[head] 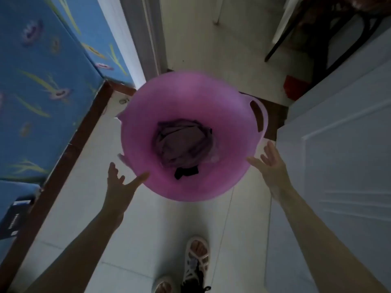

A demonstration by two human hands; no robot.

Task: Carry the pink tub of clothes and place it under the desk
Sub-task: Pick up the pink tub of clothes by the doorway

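The pink tub (pixel 148 115) stands on the pale tiled floor in the middle of the view, round, with a slot handle on its right rim. Folded purple clothes (pixel 184 144) and a black item lie at its bottom. My left hand (pixel 120 185) is spread open at the tub's near left side, its thumb against the rim. My right hand (pixel 271 163) is open with fingers apart just off the near right rim, not touching it. No desk is recognisable in view.
A bed with a blue flowered cover (pixel 42 81) and a brown wooden frame runs along the left. A white door (pixel 338 155) stands open on the right. Beyond the doorway are dark chair legs (pixel 317 39) and a red object (pixel 294 85). My sandalled feet (pixel 196 265) are below.
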